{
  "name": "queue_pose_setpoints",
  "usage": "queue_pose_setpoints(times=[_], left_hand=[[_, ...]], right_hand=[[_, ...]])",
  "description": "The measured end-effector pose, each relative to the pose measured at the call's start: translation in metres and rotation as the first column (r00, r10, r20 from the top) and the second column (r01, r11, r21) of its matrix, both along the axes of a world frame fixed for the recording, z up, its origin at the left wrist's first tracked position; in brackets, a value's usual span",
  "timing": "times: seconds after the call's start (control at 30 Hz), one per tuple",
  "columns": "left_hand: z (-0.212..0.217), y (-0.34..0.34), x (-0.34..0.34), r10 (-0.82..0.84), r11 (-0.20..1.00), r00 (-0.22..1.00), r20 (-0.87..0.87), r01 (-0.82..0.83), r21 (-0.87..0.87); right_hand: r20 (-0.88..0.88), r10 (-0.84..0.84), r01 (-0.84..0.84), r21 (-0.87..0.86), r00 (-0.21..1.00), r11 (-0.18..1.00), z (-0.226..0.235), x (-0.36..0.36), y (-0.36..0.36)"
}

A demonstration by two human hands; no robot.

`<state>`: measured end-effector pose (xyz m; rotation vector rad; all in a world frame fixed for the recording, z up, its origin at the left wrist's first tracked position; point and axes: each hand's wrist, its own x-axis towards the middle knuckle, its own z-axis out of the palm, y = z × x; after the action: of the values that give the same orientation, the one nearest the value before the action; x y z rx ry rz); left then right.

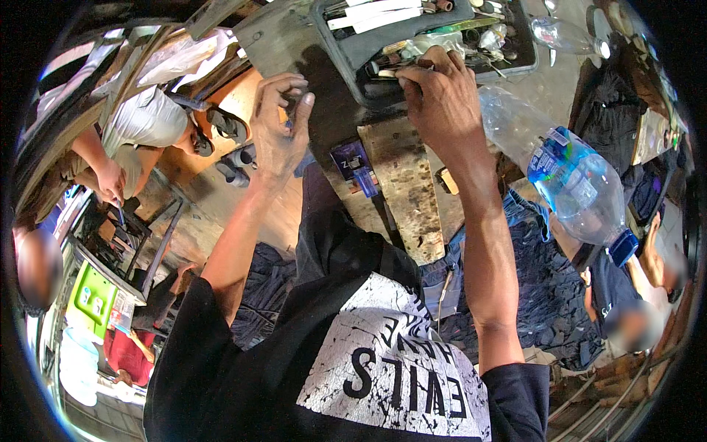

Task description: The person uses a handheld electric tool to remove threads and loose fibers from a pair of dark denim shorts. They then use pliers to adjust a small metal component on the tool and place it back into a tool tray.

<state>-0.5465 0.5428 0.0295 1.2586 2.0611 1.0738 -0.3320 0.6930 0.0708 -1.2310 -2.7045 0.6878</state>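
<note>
My right hand (444, 99) reaches over the near rim of a black tray (347, 72) full of small tools and odds and ends. Its fingers are curled downward and closed; whatever they grip, if anything, is hidden. A short pale-tipped stick (386, 74) lies by the fingertips. Long white strips (375, 15) rest at the tray's far side. To the left, my left hand (282, 132) is raised with fingers bent and the thumb apart, and I see nothing held in it. Between my forearms are a stained wooden board (405, 184) and a small dark blue pack (353, 162) with a blue lighter-like piece (364, 182).
A big clear plastic bottle (578, 184) with a blue cap lies right of my right forearm. Another clear bottle (567, 34) lies beyond the tray. Dark denim (530, 295) spreads below on the right. Other people sit at both sides; one person's hand (112, 182) shows at left.
</note>
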Motion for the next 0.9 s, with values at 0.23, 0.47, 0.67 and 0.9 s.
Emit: queue_pose_setpoints(times=[0.23,0.47,0.67,0.9], left_hand=[[-0.001,-0.015,0.007,-0.031,0.999,0.999,0.019,0.031,0.020],[0.034,-0.003,0.004,-0.061,0.998,0.977,0.203,0.054,0.041],[0.079,0.021,0.030,-0.031,0.996,0.673,0.739,-0.038,0.077],[0.097,0.022,0.046,-0.103,0.990,0.546,0.831,-0.021,0.137]], right_hand=[[0.064,0.138,-0.125,-0.173,0.988,0.977,-0.008,-0.003,0.027],[-0.157,-0.012,-0.024,-0.227,0.987,0.974,0.021,-0.006,0.018],[-0.232,-0.491,0.213,-0.691,0.840,0.691,0.087,0.002,-0.022],[-0.293,-0.575,0.194,-0.746,0.764,0.637,0.105,-0.003,-0.044]])
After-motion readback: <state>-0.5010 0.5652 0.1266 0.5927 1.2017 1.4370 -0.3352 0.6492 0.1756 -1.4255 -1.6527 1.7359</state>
